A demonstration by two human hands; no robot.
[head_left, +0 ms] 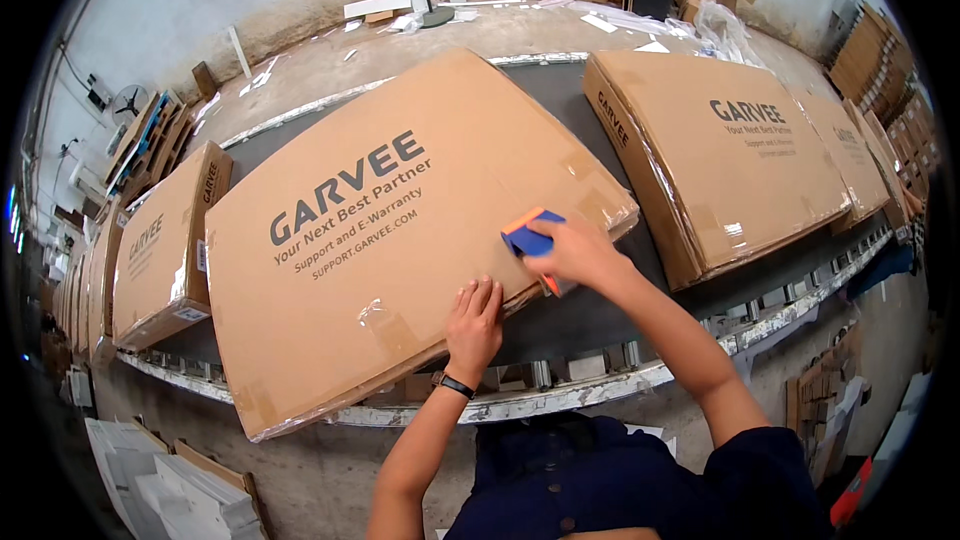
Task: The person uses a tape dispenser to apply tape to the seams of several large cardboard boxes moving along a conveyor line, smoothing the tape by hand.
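Observation:
A large brown cardboard box (400,230) with dark printing lies flat and askew on the conveyor in front of me. Its near edge juts out over the conveyor's near rail. My left hand (475,325) rests open on the box's top near that edge, fingers stretched out. To its right, my right hand (580,255) is closed around a blue and orange tape dispenser (530,235), held at the near right part of the box. Whether the dispenser touches the cardboard is hard to tell. Clear tape shows on the box's edges and corners.
More taped boxes lie along the conveyor (560,90), one box (730,160) at the right and another box (165,245) at the left. Across the floor stands a fan (432,15). White sheets (185,490) are stacked at the lower left, and flattened cardboard (825,395) leans at the lower right.

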